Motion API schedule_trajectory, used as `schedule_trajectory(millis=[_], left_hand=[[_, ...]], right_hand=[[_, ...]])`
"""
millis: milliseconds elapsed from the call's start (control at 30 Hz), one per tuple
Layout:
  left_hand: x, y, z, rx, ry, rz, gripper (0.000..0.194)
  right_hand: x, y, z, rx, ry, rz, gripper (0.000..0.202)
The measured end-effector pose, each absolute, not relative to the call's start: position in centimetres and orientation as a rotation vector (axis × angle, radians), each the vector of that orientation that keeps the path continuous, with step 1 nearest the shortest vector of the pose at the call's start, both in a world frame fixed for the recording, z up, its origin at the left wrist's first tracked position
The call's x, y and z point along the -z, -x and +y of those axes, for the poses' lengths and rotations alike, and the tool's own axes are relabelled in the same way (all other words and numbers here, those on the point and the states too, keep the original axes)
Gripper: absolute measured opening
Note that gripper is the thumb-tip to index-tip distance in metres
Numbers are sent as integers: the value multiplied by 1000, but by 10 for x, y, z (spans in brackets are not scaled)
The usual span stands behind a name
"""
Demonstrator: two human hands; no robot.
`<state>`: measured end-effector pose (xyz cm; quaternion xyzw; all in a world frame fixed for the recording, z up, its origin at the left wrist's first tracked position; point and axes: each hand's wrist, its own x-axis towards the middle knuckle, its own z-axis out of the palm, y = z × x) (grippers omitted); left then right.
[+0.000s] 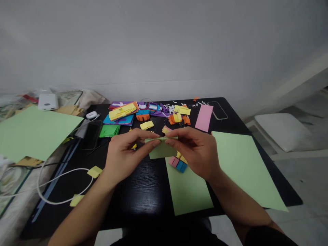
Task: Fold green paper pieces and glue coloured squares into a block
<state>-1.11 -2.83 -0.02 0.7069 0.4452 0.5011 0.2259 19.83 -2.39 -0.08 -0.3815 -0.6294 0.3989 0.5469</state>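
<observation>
Between my two hands, above the black table, is a small light-green piece of paper [162, 150] with a fold along its top edge. My left hand [125, 155] pinches the left end of that fold between thumb and fingers. At the other end my right hand [198, 150] pinches it the same way, thumbs close together. Under my right hand lies a larger light-green sheet [191, 194], with small folded pink, blue and yellow paper pieces [178, 164] on it, partly hidden by the hand.
Folded paper stacks in yellow [123, 111] and green [109, 130], plus orange pieces and white scraps, crowd the table's back. A pink strip [204, 118] lies back right, a big green sheet [243, 164] right. A phone [91, 135] and white cable [64, 201] are left.
</observation>
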Motion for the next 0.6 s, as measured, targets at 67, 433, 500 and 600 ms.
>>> schedule_trajectory(millis=[67,433,500,600], left_hand=[[-1,11,-29,-1358,-1917,1239,7],[-5,13,-27,-1317,-1927,1251,4],[-4,13,-27,-1361,-1927,1264,3],[-2,13,-27,-1384,-1917,1256,2]], right_hand=[[0,-198,-24,-945,888,-1498,10],[-1,-197,-23,-973,929,-1450,13],[-2,-197,-22,-1016,938,-1414,14],[-2,-199,-20,-1048,925,-1393,11]])
